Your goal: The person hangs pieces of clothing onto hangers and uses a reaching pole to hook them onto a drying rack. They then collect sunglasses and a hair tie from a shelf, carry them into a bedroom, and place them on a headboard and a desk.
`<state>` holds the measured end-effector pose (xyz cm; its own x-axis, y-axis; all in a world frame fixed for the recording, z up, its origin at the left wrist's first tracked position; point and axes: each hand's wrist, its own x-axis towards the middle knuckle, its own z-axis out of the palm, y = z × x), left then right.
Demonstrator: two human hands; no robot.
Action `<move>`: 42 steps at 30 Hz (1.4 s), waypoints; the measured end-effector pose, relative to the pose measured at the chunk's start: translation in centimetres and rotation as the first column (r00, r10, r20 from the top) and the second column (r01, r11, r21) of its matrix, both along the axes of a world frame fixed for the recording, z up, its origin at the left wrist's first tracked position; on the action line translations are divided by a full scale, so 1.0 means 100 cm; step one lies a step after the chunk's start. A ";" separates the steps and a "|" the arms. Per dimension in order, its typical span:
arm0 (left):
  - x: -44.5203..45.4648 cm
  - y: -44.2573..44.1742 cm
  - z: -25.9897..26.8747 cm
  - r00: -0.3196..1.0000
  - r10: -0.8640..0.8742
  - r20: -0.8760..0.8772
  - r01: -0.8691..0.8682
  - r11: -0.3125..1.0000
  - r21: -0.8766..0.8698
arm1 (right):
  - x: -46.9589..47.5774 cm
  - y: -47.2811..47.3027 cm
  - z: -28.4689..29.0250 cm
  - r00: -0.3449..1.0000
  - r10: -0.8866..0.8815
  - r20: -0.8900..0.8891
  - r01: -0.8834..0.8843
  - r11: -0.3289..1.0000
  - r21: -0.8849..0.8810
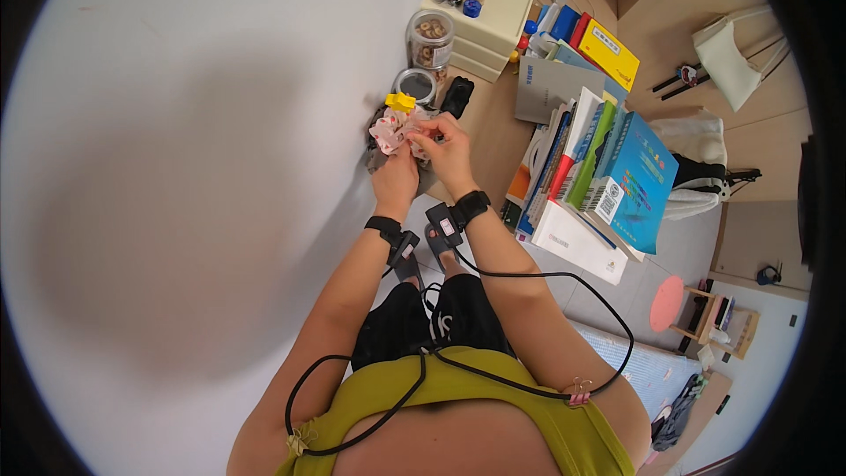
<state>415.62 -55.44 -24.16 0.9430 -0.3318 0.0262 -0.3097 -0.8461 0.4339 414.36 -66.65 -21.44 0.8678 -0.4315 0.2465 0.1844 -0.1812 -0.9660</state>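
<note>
My left hand and my right hand meet over a pale pink, red-dotted ruffled fabric piece, probably a scrunchie. My right thumb and index finger pinch its right side, while the fingers of my left hand hold it from below, partly hidden by it. A yellow claw-like plastic piece lies at its top edge. Darker crumpled material shows beneath and to the left. Just beyond are a round lidded container and a black pouch-like item.
A white wall rises close on the left. Beyond my hands stand a jar of ring-shaped snacks and a cream drawer unit with bottles on top. Upright books and a blue book crowd the desk's right side. Cables hang from both wrist devices.
</note>
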 end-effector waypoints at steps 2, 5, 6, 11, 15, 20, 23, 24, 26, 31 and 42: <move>-0.003 -0.003 0.005 0.999 0.014 -0.036 -0.014 1.000 0.001 | 0.003 0.000 0.000 1.000 0.010 -0.002 -0.010 1.000 -0.026; -0.005 0.001 0.003 0.995 0.028 -0.097 -0.035 0.997 -0.075 | 0.004 -0.002 -0.001 0.998 0.049 0.032 -0.051 0.997 0.052; -0.005 0.003 0.001 0.992 0.026 -0.124 -0.045 0.988 -0.149 | 0.003 -0.003 -0.001 0.997 0.068 0.038 -0.069 0.997 0.041; 0.003 0.014 -0.006 0.990 -0.036 -0.134 -0.014 0.934 -0.357 | 0.008 0.000 0.002 0.992 0.043 0.121 -0.041 0.999 -0.023; -0.012 0.024 0.008 0.990 -0.129 -0.063 0.088 0.893 -0.442 | 0.004 -0.010 0.000 0.995 0.064 0.078 -0.061 0.997 -0.040; -0.036 0.082 0.022 0.961 -0.114 -0.252 -0.048 0.828 -0.558 | -0.018 -0.004 0.020 0.982 -0.145 0.123 0.159 0.980 -0.117; -0.040 0.084 0.067 0.854 -0.385 -0.349 -0.076 0.571 -0.818 | -0.047 -0.021 -0.010 0.993 -0.106 -0.043 0.107 0.993 0.046; -0.036 0.093 0.079 0.835 -0.394 -0.384 -0.131 0.536 -0.834 | -0.053 -0.005 0.014 0.992 0.089 -0.088 -0.061 0.957 0.284; -0.029 0.093 0.092 0.823 -0.448 -0.350 -0.126 0.456 -0.881 | -0.068 0.016 0.058 0.960 0.272 -0.057 -0.222 0.873 0.435; -0.041 0.067 0.112 0.755 -0.494 -0.432 -0.345 0.261 -0.902 | -0.080 0.044 0.070 0.896 0.435 0.094 -0.413 0.735 0.537; -0.037 0.096 0.119 0.849 -0.392 -0.354 -0.029 0.634 -0.773 | -0.078 0.023 0.080 0.884 0.466 -0.037 -0.465 0.884 0.039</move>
<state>411.90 -45.88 -12.27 0.8244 -0.5625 -0.0632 -0.0098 -0.1259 0.9920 406.58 -64.34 -13.44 0.9801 0.0188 0.1974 0.1982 -0.0577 -0.9785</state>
